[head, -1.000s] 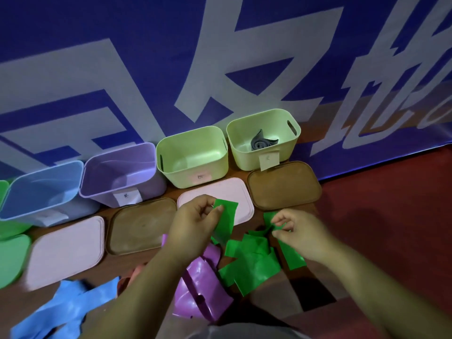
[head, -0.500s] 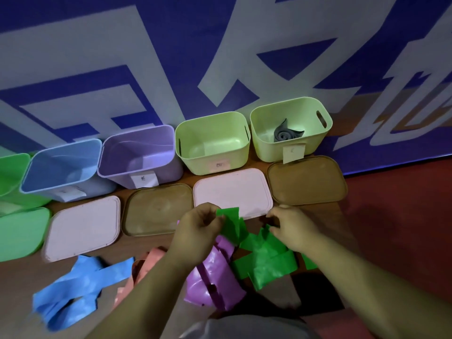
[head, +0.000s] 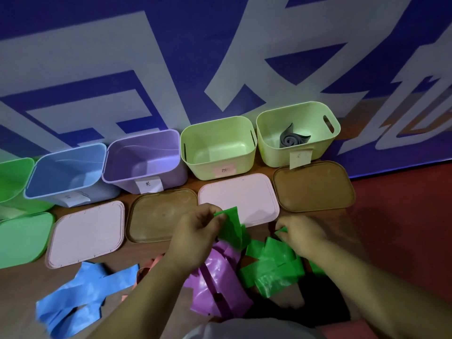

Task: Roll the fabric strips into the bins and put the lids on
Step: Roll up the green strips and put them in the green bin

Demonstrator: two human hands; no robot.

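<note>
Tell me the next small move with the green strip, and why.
Probably draw the hands apart to straighten the green strip: the left hand and right hand each pinch part of it, while the rest lies crumpled beside the purple strip, too tangled to roll.

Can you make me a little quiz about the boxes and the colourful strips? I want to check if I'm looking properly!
1. True or false: a grey roll lies in the rightmost bin.
2. Pick one: what colour is the strip that the left hand and the right hand both pinch? A blue, B green, C purple.
3. Fill in: the lid lying in front of the rightmost bin is ___.

Key: 1 true; 2 B; 3 brown.
</note>
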